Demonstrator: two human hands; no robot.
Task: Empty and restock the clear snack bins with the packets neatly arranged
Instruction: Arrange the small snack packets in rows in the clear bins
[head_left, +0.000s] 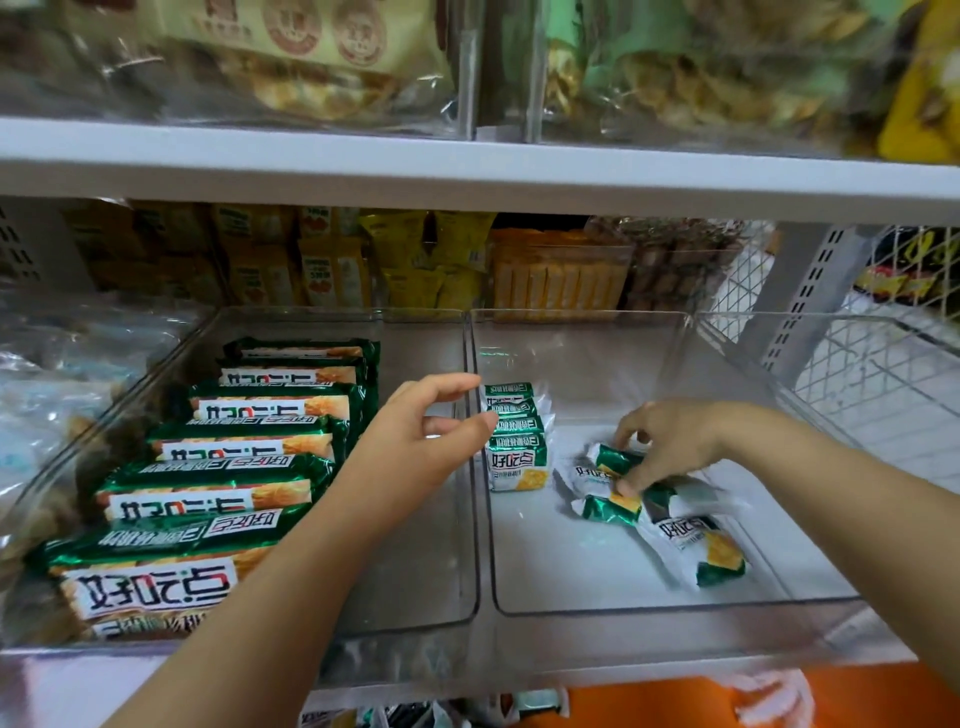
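Two clear bins sit side by side on the shelf. The left bin (415, 618) holds a row of long green packets (218, 499) overlapping along its left side. The right bin (675, 605) holds a short row of small green-and-white packets (517, 441) standing against its left wall, plus loose small packets (691, 540) lying flat in the middle. My left hand (415, 441) hovers over the divider between the bins, fingers relaxed and empty. My right hand (670, 441) reaches into the right bin and pinches one loose small packet (613, 460).
Behind the bins stand yellow and orange snack packs (415, 260) and a box of sticks (561, 275). A white shelf board (467, 166) runs overhead with bagged snacks above. A wire mesh panel (857, 374) is at right. An orange surface (675, 701) lies below.
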